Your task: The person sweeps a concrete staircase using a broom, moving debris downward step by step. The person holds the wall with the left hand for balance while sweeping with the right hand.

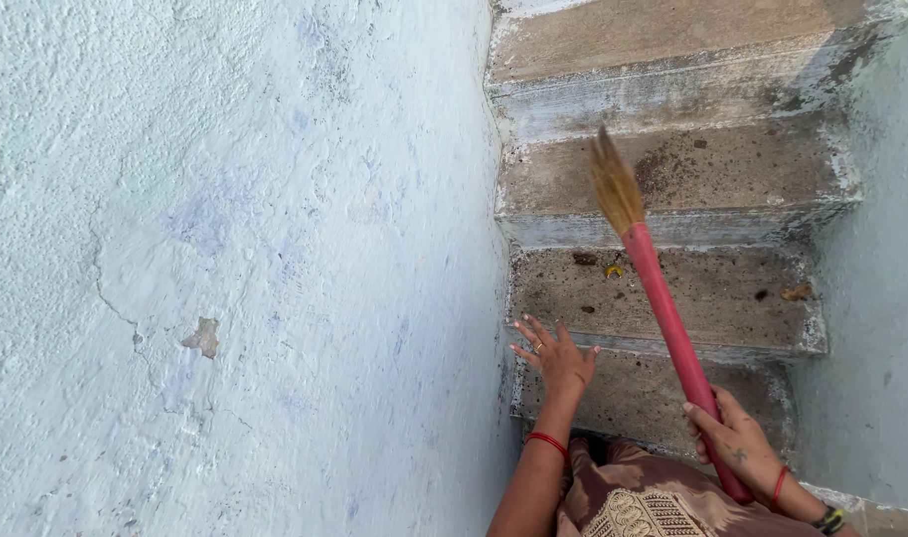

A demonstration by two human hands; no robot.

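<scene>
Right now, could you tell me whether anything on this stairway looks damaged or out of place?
Yes. The pale blue wall has a crack and a chipped paint patch. Dirt and leaf bits litter the concrete steps.

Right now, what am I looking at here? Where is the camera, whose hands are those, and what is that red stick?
There is no machine here. The single picture comes from a camera worn on a person's head, looking down a narrow concrete staircase between pale blue walls. Both hands are that person's own. The right hand grips the red handle of a broom, whose straw bristles reach a step further along. The left hand is open, fingers spread, holding nothing, close to the wall. Dirt and a few dry leaves lie on the steps.
</scene>
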